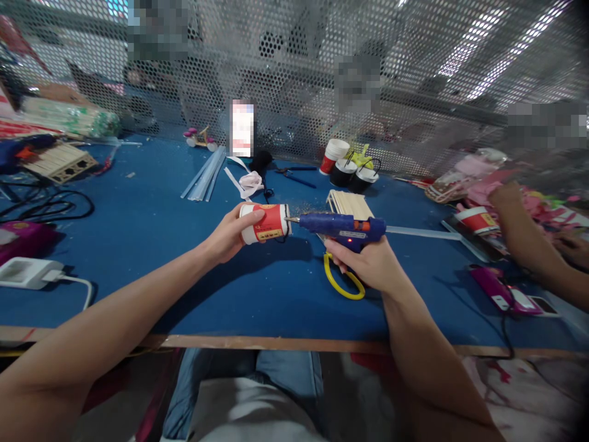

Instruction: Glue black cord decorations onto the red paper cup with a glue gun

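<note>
My left hand (232, 232) is wrapped round a red and white paper cup (271, 222), which lies on its side in the air above the table. A dark cord runs along the cup's right end. In my right hand (363, 261) is a blue hot glue gun (329, 224) with a small red light. Its metal nozzle points left and meets the cup near that end; whether glue is coming out I cannot tell. A clear glue stick (423, 232) juts from the gun's back. Yellow-handled scissors (343, 283) lie beneath my right hand, their blades mostly hidden.
Glue sticks (205, 175), a white ribbon (251, 183), pliers (297, 175) and several cups (343, 166) lie farther back, before a perforated metal screen (294, 80). Wooden sticks (352, 202) are behind the gun. At right, another person's arm (529, 239) reaches over the blue table (161, 245).
</note>
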The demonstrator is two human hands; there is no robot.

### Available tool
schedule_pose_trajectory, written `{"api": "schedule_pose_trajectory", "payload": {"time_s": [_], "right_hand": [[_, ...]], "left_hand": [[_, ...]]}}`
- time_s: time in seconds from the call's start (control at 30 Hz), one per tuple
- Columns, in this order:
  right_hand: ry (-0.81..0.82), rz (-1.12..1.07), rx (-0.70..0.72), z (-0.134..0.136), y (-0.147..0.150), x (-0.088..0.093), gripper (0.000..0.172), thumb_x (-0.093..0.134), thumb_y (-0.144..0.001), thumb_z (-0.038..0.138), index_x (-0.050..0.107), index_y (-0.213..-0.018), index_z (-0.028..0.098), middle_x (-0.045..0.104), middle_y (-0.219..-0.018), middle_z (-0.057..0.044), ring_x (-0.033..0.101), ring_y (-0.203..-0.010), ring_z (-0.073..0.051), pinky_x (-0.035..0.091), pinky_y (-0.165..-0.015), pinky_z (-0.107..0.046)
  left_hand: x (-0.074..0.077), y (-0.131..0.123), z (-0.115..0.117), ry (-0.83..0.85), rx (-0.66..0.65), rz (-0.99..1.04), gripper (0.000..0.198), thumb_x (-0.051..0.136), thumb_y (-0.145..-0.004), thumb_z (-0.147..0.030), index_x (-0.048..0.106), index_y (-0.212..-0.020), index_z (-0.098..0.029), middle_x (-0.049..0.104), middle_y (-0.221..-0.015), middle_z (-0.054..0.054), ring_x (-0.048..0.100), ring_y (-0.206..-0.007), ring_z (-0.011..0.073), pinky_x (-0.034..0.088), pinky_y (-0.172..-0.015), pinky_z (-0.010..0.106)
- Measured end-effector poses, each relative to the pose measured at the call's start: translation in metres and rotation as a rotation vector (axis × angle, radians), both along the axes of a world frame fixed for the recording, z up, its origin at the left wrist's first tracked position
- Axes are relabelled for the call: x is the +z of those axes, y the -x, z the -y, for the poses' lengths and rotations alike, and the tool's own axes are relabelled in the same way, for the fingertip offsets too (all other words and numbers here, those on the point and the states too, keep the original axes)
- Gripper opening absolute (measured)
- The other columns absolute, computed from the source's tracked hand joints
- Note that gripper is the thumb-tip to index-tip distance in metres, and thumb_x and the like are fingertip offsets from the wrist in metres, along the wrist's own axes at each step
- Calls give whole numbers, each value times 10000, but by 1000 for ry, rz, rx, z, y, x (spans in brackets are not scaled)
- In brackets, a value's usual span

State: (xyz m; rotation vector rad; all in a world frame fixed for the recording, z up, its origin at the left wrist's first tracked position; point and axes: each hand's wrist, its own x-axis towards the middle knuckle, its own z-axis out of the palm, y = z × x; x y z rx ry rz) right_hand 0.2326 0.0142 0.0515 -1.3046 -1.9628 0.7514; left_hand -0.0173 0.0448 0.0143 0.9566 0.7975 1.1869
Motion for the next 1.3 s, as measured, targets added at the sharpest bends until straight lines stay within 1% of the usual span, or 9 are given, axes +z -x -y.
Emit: {"api": "schedule_pose_trajectory", "payload": {"time_s": [0.17, 0.3, 0.53, 0.6, 0.77, 0.83, 1.0, 1.17, 1.3], "right_hand": [[44, -48, 29, 1, 0, 3, 222, 615, -774, 379, 602, -770, 157, 569, -511, 19, 533, -414, -109, 480, -449, -252], [143, -173, 73, 2, 1, 7, 208, 605, -789, 361, 585, -753, 157, 539, -504, 32, 495, -387, -89, 432, -401, -232], [157, -522, 37, -7, 5, 4, 149, 629, -780, 304, 612, -823, 163, 519, -538, 43, 449, -400, -55, 381, -378, -196], [175, -584, 18, -9, 9, 1, 146, 633, -774, 301, 623, -814, 161, 553, -583, 26, 503, -450, -66, 421, -412, -196], [170, -709, 2, -11, 20, -7, 184, 662, -736, 320, 632, -844, 175, 646, -830, -30, 631, -695, -143, 537, -576, -266], [146, -702, 6, -11, 21, -9, 190, 655, -740, 328, 631, -851, 175, 650, -839, -32, 634, -706, -149, 539, -587, -277], [50, -612, -32, -11, 18, -7, 180, 634, -753, 342, 643, -767, 162, 652, -742, -26, 634, -690, -151, 534, -656, -297], [-92, -366, -56, -8, 14, -4, 173, 623, -763, 329, 654, -826, 171, 685, -817, -46, 645, -807, -196, 515, -772, -352], [-129, -218, -67, -5, 15, -5, 204, 607, -767, 351, 664, -850, 174, 700, -849, -62, 654, -835, -225, 519, -784, -383]], "left_hand": [[0, 2, -4, -4, -71, 38, 432, 628, -738, -409, 609, -1063, -125, 664, -866, 97, 628, -693, 170, 506, -528, 246], [-2, 2, -7, -4, -95, 67, 393, 603, -764, -409, 636, -1022, -115, 677, -885, 99, 631, -701, 159, 507, -584, 228], [-1, 1, -2, 61, -83, 42, 412, 730, -642, -409, 585, -888, -112, 659, -805, 65, 634, -678, 166, 510, -607, 269], [-1, -1, 3, 74, -79, 48, 445, 780, -592, -338, 559, -919, -135, 649, -875, 55, 638, -745, 173, 514, -675, 293], [-1, -11, 12, 36, -254, 13, 512, 754, -627, -279, 549, -1075, -141, 630, -958, 76, 617, -800, 178, 483, -729, 308], [-2, -14, 10, -1, -271, -26, 486, 733, -645, -277, 558, -1076, -137, 631, -953, 79, 608, -803, 185, 468, -728, 309], [-5, -20, -4, -128, -193, -166, 523, 736, -640, -232, 531, -1114, -151, 608, -1079, 94, 580, -959, 217, 428, -864, 356], [-11, -26, -15, -172, -191, -218, 600, 775, -578, -206, 503, -1111, -157, 596, -1090, 103, 579, -964, 228, 433, -883, 405], [-24, -26, -15, -191, -164, -200, 606, 783, -567, -194, 501, -1102, -157, 598, -1068, 85, 579, -961, 218, 427, -902, 394]]}}
